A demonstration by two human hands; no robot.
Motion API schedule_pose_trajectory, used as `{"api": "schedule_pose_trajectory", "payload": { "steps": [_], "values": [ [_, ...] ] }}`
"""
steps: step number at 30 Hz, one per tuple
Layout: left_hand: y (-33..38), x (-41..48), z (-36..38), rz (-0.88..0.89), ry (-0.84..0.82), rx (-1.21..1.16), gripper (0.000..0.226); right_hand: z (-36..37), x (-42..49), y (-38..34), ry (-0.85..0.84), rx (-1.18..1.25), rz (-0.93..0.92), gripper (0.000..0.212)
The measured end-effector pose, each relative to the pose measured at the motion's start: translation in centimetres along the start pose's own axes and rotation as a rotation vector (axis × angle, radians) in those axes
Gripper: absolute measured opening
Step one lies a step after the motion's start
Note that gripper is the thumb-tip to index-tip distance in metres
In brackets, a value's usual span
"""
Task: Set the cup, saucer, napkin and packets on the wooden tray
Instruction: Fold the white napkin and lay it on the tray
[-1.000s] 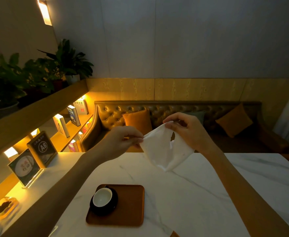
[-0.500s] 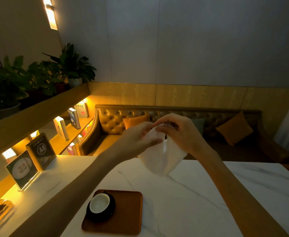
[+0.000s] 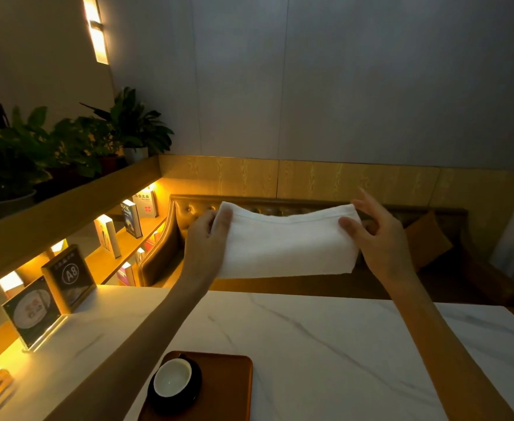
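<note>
White folded cloth napkin (image 3: 286, 247) is being pinched by left hand (image 3: 208, 238) and right hand (image 3: 380, 238) fingers above worktop (image 3: 325, 344); slackened fingers risk it being dropped beside wooden tray (image 3: 231, 387).

Napkin (image 3: 286, 243) now stretched wide between parted hands

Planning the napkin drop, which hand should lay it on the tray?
Right, probably. The right hand hangs over bare table beside the tray's free half; the left hand would cross the cup. Both pinch the napkin.
</note>
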State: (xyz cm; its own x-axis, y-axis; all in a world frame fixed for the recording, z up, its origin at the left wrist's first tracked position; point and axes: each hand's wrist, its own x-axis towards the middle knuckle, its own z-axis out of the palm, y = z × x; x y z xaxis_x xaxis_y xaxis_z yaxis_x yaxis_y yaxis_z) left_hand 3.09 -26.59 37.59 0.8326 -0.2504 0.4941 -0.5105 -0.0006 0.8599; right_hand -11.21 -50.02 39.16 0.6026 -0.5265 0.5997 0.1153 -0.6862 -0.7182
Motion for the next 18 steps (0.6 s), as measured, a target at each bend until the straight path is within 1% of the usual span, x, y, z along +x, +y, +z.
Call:
{"api": "schedule_pose_trajectory", "payload": {
  "steps": [2,4,7,9,12,14,16,18],
  "values": [
    [0.3,0.1,0.2,0.018,0.036,-0.046,0.024,0.1,0.0,0.1,0.039,0.042,0.017,0.055],
    [0.3,0.3,0.2,0.021,0.066,-0.07,0.022,0.1,-0.2,0.3,0.043,0.156,0.072,0.05],
    [0.3,0.5,0.1,0.042,0.077,-0.076,0.017,-0.1,0.0,0.2,0.02,0.374,0.213,0.047],
    [0.3,0.6,0.1,0.046,0.089,-0.069,0.013,-0.3,0.3,-0.1,-0.021,0.471,0.27,0.045],
    [0.2,0.7,0.0,0.054,0.094,-0.056,0.012,-0.6,0.8,-0.8,-0.078,0.578,0.274,0.039],
    [0.1,0.9,-0.1,0.06,0.106,-0.051,0.011,-0.8,1.1,-1.3,-0.093,0.634,0.279,0.04],
    [0.0,1.0,-0.1,0.061,0.116,-0.054,0.012,-0.9,1.2,-1.7,-0.103,0.657,0.292,0.043],
    [-0.1,1.0,-0.2,0.061,0.121,-0.051,0.018,-1.0,1.1,-1.9,-0.112,0.654,0.299,0.041]
  ]
}}
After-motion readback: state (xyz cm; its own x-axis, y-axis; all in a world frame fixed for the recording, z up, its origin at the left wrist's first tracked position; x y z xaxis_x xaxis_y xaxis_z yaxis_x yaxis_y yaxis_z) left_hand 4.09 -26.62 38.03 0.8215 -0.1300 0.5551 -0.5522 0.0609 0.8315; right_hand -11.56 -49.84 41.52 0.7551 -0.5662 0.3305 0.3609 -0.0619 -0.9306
